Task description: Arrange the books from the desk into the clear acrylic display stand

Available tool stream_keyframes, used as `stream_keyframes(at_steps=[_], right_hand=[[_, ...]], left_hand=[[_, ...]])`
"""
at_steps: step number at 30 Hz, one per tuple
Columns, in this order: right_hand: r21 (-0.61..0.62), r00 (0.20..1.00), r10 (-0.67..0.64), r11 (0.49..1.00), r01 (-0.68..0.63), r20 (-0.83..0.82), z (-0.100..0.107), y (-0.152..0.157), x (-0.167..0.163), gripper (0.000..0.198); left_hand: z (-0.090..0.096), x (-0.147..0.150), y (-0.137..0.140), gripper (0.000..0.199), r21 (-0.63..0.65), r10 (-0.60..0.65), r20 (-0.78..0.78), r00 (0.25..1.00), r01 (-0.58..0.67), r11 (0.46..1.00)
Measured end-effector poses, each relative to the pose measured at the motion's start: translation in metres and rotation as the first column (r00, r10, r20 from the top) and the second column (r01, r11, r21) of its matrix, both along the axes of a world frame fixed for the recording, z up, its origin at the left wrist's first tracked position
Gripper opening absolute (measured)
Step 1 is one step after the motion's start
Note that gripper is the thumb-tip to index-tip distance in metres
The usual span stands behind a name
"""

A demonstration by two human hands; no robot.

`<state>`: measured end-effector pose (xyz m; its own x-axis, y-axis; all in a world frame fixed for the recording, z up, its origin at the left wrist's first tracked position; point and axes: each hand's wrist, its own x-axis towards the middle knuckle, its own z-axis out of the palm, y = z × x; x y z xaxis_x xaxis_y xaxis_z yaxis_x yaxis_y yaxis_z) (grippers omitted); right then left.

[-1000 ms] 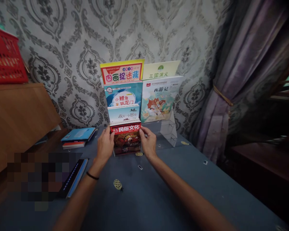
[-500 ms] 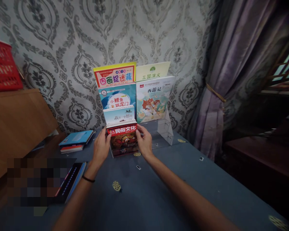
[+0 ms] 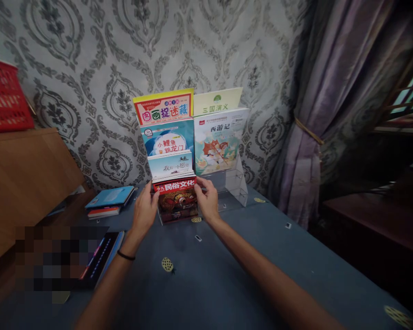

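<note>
A red and dark book [image 3: 178, 201] stands in the lowest front tier of a clear display rack [image 3: 237, 185]. My left hand [image 3: 146, 206] grips its left edge, thumb on the cover. On its right edge is my right hand [image 3: 207, 198], closed the same way. Behind it rise a pale blue book [image 3: 170, 165], a teal book with a white circle [image 3: 168, 135] and a yellow-edged red book [image 3: 165, 110]. The rack's right column bears a light-coloured book with an orange picture [image 3: 218, 142] and, behind that, a cream book [image 3: 216, 101]. My fingertips behind the front book are hidden.
On the blue tablecloth [image 3: 227, 275], a small stack of books [image 3: 110, 199] lies at the left. Nearer me are dark-covered books [image 3: 105, 256], partly blurred out. A wooden cabinet [image 3: 27, 178] carries a red basket [image 3: 5, 98]. Patterned wallpaper and a purple curtain [image 3: 303, 174] bound the table.
Both hands stay at the sides of the red and dark book, almost unmoved. The view has shifted very slightly; the books in the rack stand as before.
</note>
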<state>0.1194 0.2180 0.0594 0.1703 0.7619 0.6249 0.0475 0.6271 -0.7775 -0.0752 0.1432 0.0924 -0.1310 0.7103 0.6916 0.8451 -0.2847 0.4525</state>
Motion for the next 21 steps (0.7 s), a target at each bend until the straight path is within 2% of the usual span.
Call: stream_keyframes(at_steps=[4,10,16,21], right_hand=[[0.014,1.0,-0.022,1.0,0.022,0.02,0.008,-0.001,0.004,0.037],[-0.007,1.0,0.011,1.0,-0.011,0.024,0.012,0.004,0.008,0.041],[-0.035,0.979,0.197,0.979,-0.199,-0.051,0.019,0.009,0.014,0.039],[-0.129,0.925,0.363,0.918,-0.376,-0.115,0.025,0.015,0.024,0.042]], left_hand=[[0.004,0.001,-0.005,0.048,0.041,0.053,-0.034,0.998,-0.052,0.998],[0.016,0.011,-0.016,0.041,0.051,0.119,-0.236,0.964,-0.11,0.993],[0.013,0.012,-0.024,0.04,0.098,0.194,-0.342,0.919,-0.171,0.98],[0.012,0.009,-0.027,0.039,0.098,0.188,-0.362,0.913,-0.164,0.982]])
